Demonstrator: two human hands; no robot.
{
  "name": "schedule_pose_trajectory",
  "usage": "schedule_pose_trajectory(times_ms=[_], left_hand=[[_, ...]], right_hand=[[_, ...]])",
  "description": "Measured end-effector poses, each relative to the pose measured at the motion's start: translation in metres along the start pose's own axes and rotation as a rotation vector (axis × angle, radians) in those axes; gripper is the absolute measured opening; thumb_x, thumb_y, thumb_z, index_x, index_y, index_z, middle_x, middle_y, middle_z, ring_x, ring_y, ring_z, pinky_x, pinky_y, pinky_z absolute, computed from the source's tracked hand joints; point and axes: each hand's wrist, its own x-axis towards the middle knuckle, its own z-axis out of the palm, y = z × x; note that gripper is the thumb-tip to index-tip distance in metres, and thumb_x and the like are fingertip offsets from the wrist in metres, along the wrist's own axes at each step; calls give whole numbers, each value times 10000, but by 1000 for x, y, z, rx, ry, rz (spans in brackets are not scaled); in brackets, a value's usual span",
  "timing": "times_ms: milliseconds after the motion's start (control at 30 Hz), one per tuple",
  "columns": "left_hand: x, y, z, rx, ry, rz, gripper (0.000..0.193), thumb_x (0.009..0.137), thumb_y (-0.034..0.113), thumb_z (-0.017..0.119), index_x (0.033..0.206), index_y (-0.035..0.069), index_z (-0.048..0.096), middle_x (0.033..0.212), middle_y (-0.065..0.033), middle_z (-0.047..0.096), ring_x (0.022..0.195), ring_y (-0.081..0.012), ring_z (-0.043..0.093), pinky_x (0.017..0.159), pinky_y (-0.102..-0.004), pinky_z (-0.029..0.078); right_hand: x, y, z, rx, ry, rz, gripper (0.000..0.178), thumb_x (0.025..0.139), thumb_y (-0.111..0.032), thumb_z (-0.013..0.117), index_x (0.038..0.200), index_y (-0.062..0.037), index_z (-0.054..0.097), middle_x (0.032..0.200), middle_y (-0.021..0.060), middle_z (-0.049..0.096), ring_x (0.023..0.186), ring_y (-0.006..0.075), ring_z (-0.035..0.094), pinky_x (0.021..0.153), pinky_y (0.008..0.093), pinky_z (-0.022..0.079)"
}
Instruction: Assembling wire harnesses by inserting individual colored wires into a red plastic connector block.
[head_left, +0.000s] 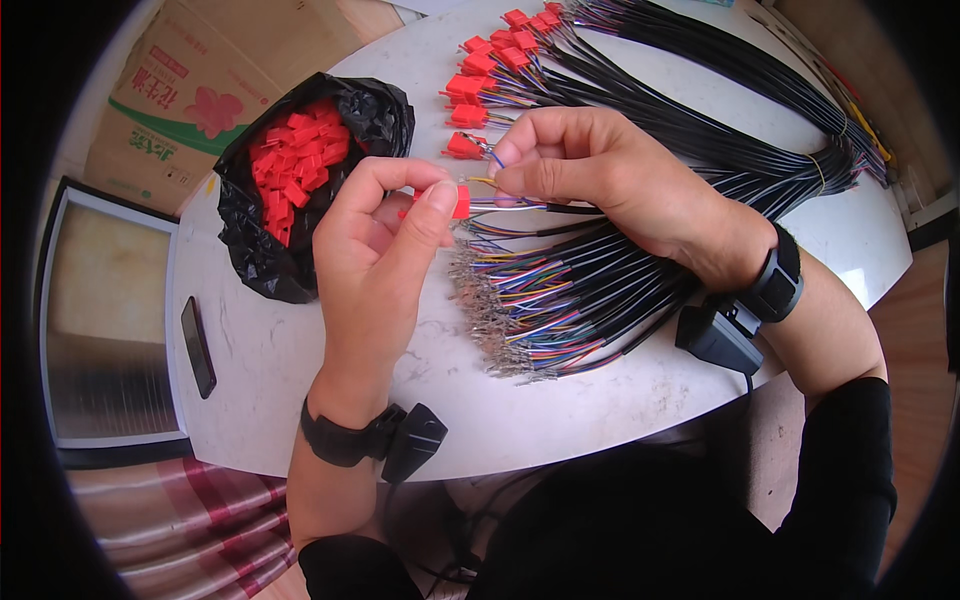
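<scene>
Between the thumb and fingers of my left hand (pixel 385 225) is a red plastic connector housing (pixel 461 202). My right hand (pixel 610 175) pinches thin coloured wires (pixel 482 181) with crimped ends, just right of the housing. A white wire runs from the housing toward the black cables beneath my right hand. Beyond my fingers lies another red housing (pixel 464 146) with wires at it. Nearer me, a fanned bundle of black cables (pixel 600 290) ends in stripped coloured wires (pixel 510 310) with metal terminals. My fingers partly hide the held housing.
A black plastic bag (pixel 250 255) full of loose red housings (pixel 300 150) stands left of my hands. A phone (pixel 198 347) lies near the white table's (pixel 440 420) left edge. Cables with fitted red housings (pixel 500 50) spread across the back. A cardboard box (pixel 190 90) stands at far left.
</scene>
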Motion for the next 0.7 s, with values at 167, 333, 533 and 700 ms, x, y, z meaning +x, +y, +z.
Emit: schedule_pose_trajectory(times_ms=[167, 333, 533, 700], left_hand=[[0, -7, -4, 98, 1, 168, 99, 893, 13, 602, 974, -33, 567, 1068, -88, 535, 827, -79, 557, 770, -221, 459], [-1, -4, 0, 54, 28, 140, 99, 891, 3, 598, 978, -28, 560, 1041, -77, 549, 816, -72, 553, 755, -213, 453], [0, 0, -4, 6, -51, -38, 110, 904, -3, 559, 1013, -13, 566, 918, -32, 584, 784, -40, 550, 680, -181, 429], [0, 4, 5, 2, -91, -19, 182, 910, -6, 543, 1087, -42, 568, 942, -50, 600, 794, -47, 566, 688, -183, 439]], right_hand=[[1, -1, -2, 87, 13, 49, 130, 897, -104, 627, 1011, -42, 635, 935, 28, 664, 901, 90, 631, 847, 210, 472], [0, -3, -2, 93, 30, 61, 141, 896, -126, 634, 1016, -51, 639, 931, 21, 664, 889, 79, 626, 824, 197, 466], [0, -2, -4, 77, -45, 91, 122, 901, -124, 627, 1003, -60, 645, 886, 13, 664, 817, 56, 603, 763, 183, 453], [-1, -1, 0, 78, -86, 63, 111, 899, -105, 624, 989, -43, 645, 850, 12, 657, 802, 54, 598, 736, 178, 449]])
